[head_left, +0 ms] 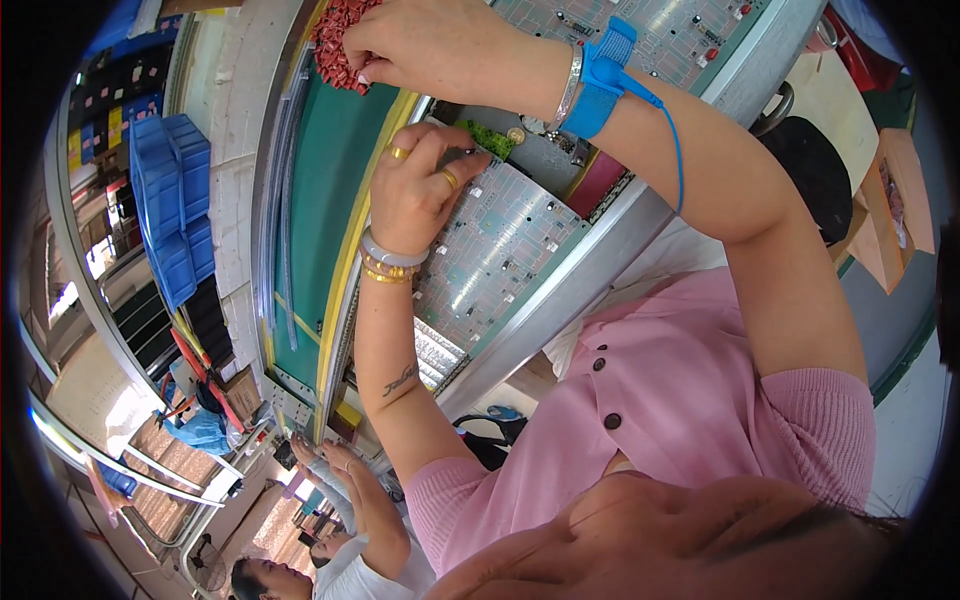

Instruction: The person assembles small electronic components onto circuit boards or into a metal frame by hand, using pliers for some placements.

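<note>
My right hand (425,52), with a blue wrist strap (600,85) and its cord on the wrist, reaches to a heap of small red components (342,45). Its fingers are bent and drawn together at the heap's edge; whatever they pinch is hidden. My left hand (415,185) is closed at the upper corner of a printed circuit board (500,250), thumb and index finger pressed together. What sits between those fingertips is too small to name. Beside them lies a small cluster of bright green components (488,142). Small parts dot the board's surface.
A second circuit board (660,40) lies farther along the metal rail (560,290). A green belt with yellow edges (335,150) runs beyond my left hand. Blue bins (175,205) stand to the left. Co-workers (350,550) sit at the lower left.
</note>
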The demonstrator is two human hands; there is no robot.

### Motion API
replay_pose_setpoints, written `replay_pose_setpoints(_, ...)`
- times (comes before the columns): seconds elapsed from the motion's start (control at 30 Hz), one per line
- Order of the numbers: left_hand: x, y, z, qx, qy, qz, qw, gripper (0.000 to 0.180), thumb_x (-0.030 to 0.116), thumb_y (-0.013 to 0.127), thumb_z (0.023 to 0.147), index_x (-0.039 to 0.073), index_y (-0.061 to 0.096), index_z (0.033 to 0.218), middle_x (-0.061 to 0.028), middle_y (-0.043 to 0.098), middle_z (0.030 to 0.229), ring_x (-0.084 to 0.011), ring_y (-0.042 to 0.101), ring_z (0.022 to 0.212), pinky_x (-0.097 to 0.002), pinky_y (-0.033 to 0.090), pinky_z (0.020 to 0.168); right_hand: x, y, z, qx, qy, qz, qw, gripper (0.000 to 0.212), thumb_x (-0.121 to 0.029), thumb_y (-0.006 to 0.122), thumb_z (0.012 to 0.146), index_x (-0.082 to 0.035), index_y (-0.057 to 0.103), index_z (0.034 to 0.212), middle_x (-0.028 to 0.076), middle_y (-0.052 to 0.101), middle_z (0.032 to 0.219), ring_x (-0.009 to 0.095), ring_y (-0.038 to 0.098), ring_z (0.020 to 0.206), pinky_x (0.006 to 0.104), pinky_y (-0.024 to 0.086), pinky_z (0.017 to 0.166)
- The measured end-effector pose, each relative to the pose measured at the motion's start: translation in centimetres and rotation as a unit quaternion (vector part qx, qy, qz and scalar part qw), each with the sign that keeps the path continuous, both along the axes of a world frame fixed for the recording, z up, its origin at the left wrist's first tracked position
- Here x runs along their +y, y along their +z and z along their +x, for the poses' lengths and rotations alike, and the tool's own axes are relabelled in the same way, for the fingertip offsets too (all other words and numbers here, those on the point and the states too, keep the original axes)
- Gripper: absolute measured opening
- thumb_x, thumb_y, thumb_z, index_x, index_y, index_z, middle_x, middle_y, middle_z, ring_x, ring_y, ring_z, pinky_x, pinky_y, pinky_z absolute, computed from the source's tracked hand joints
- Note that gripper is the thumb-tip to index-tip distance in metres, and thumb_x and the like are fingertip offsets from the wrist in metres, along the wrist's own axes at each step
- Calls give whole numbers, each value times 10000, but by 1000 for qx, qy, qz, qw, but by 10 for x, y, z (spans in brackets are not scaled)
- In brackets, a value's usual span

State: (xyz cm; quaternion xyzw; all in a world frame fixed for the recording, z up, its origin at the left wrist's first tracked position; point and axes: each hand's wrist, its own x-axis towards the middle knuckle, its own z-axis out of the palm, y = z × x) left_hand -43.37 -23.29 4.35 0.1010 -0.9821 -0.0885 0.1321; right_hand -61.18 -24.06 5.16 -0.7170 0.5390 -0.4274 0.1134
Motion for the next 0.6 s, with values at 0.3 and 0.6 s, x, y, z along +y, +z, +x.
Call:
replay_pose_setpoints(0.3,40,18,50,84,187,-82,975,308,132,722,657,146,697,963,-20,605,1087,-242,532,1009,-377,447,842,5,-15,1,24,80,-19,996,131,-156,612,827,-69,631,923,89,644,911,290,599,877,388,479,725)
replay_pose_setpoints(0.6,76,12,262,46,579,-180,794,223,119,773,661,149,719,876,-25,617,963,-280,510,964,-408,421,840,51,15,25,70,182,125,973,101,-91,638,780,-33,627,862,143,639,839,321,609,835,413,471,714)
